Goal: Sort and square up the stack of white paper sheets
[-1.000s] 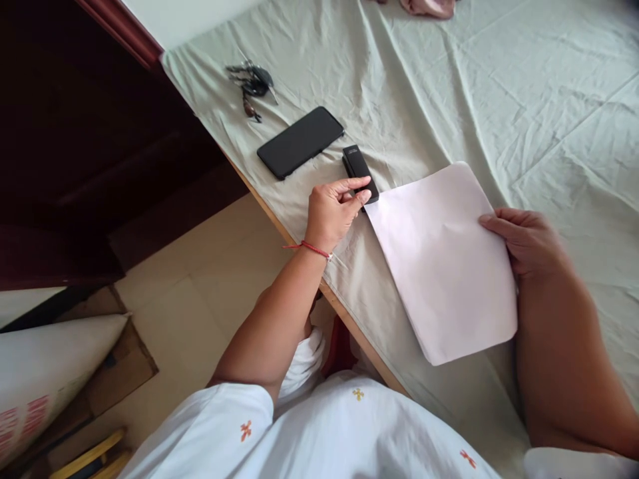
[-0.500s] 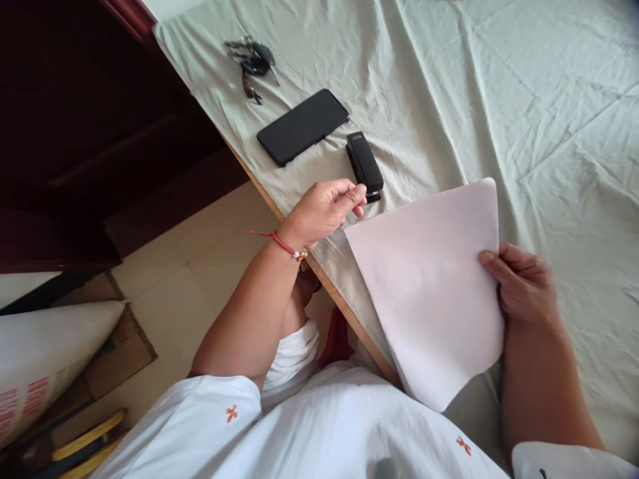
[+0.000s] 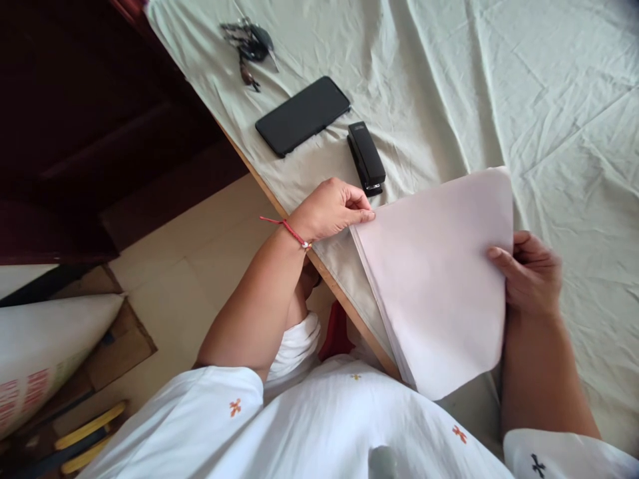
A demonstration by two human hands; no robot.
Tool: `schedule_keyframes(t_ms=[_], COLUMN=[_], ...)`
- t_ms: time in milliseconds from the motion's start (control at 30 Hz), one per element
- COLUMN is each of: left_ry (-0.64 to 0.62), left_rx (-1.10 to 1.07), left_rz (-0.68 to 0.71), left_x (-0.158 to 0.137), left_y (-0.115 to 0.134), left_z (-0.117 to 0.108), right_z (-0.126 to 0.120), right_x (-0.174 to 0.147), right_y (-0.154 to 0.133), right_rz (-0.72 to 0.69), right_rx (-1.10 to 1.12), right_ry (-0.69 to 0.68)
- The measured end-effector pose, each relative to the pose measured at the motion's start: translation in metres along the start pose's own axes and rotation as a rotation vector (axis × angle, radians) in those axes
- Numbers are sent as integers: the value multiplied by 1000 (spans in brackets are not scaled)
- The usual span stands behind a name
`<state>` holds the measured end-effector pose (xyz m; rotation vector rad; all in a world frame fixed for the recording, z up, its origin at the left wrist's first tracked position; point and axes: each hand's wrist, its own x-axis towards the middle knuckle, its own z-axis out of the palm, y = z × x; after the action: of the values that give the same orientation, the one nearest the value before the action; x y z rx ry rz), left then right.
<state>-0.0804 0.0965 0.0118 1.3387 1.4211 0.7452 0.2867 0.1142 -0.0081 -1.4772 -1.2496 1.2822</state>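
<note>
The person wore a white short-sleeved garment (image 3: 319, 426) with small orange cross marks printed on it, and one dark cross on the right sleeve. Both forearms were bare. On the wrist of the left hand (image 3: 329, 209) was a thin red thread bracelet (image 3: 287, 228) with a small bead.

Phone (image 3: 302, 114), stapler (image 3: 366, 158) and keys (image 3: 248, 46) lie on the sheet (image 3: 499, 80)

Red print on the white sack (image 3: 34, 359) is illegible.
</note>
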Motion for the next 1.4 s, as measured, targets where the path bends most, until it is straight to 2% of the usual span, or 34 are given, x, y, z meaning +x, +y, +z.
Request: schedule_keyframes(t_ms=[333,500,667,833,900,1167,1400], left_ry=[-112,-53,3,-192,-215,-66,-65], left_rx=[-72,-75,-127,-169,-157,-110,-119], left_rz=[11,25,31,-2,-18,-4,-77], left_x=[-7,0,8,8,8,10,10], left_y=[8,5,1,3,1,-9,-1], left_z=[-5,-2,1,-10,-15,-19,-16], right_z=[1,6,6,2,0,-7,-6], right_x=[-2,-1,-1,1,1,0,0], right_y=[4,1,1,5,6,4,3], right_rz=[-67,-98,-85,-94,-94,-46,-67], right_rx=[71,95,94,88,77,60,22], right_ry=[15,66,30,12,12,-17,22])
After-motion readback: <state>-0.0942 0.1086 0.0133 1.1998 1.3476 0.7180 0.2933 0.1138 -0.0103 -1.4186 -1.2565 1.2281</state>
